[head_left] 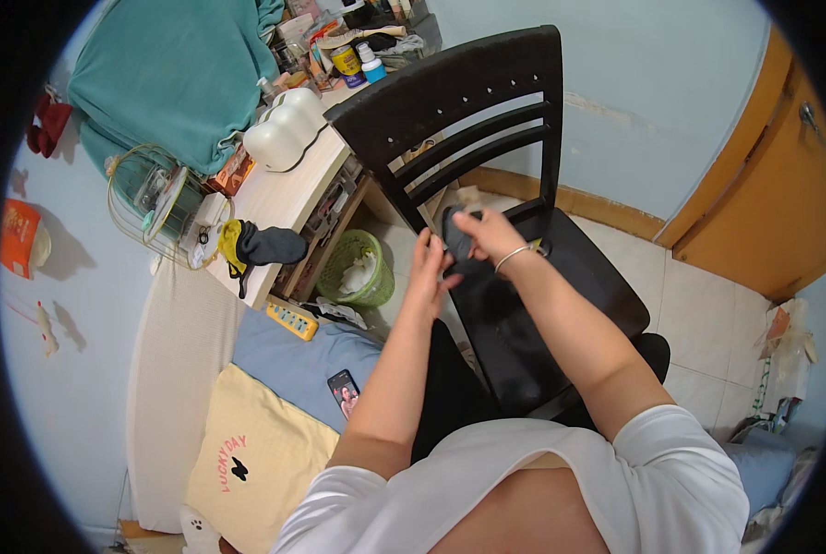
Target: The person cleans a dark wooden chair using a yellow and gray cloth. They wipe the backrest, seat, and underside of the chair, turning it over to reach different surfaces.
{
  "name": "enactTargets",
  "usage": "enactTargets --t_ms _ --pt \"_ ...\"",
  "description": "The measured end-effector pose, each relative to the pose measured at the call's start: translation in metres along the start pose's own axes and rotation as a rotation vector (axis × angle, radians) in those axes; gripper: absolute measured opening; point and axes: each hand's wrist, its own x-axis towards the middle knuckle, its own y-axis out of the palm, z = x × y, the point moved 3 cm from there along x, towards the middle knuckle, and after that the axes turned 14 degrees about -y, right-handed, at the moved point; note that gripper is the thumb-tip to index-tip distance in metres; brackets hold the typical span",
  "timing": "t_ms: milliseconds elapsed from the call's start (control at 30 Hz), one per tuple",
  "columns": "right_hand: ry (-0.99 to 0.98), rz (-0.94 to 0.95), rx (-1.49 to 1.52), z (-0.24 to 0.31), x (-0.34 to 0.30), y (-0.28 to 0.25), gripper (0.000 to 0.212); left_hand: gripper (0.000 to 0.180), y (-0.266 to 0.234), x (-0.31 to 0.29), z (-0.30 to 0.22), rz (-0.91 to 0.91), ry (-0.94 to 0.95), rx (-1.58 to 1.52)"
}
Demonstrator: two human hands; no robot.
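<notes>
Well, a dark grey item sits in the right hand, beside the black chair's backrest

The right hand [491,238] grips the dark grey item [455,242], thumb laid along the near face and fingers behind it, probably because that pinch keeps a flat, soft-looking thing steady. Motion blur hides what exactly it is. The left hand [424,274] is loosely open, its fingers spread and curved just beside the item, perhaps to support or turn its edge; whether they touch it, I cannot tell. The item is up over the far left corner of the black chair [588,286], near the foot of the backrest [431,92]. The seat lies between the person's legs, which seems to make it a handy surface under the work. A small yellow piece [537,246] shows by the right wrist, too partly hidden to name.

Left of the hands, a grey and yellow fabric bundle [273,247] lies across the near corner of the pale tabletop [267,191], perhaps left there to be within reach. A white rounded case [286,134] stands farther back, and the green bin [376,288] fits close beside the tabletop, likely to catch scraps.

Nearer the person, a yellow power strip [291,321] and a lit phone [343,391] lie on the blue bedding [275,355], the phone face up, presumably for viewing. Next to it is a cream pillow [284,434]; far right, an orange-brown door [754,203]
</notes>
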Motion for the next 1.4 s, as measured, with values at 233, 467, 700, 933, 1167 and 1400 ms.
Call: enactTargets --t_ms 233,467,700,933,1167,1400 --pt "-0.063 0.185 0.027 -0.008 -0.022 0.035 0.045 0.016 -0.032 0.004 0.005 0.224 -0.031 -0.282" --pt "-0.159 -0.092 -0.140 -0.042 0.032 0.021 0.054 0.041 -0.070 0.013 -0.107 -0.259 0.356 0.243" --pt "-0.206 -0.246 0.194 -0.008 0.042 0.069 0.040 0.060 -0.055 0.038 -0.173 -0.377 0.659 0.951" --pt "-0.337 -0.326 0.205 -0.005 0.044 0.092 0.038 0.048 -0.045 0.038 -0.173 -0.370 0.670 1.017" --pt "-0.383 -0.448 0.156 -0.015 0.058 0.103 0.036 0.047 -0.047 0.042 -0.172 -0.370 0.722 1.013" --pt "-0.364 -0.602 0.346 0.001 0.069 0.103 0.036 0.047 -0.049 0.040 -0.174 -0.394 0.744 1.037"
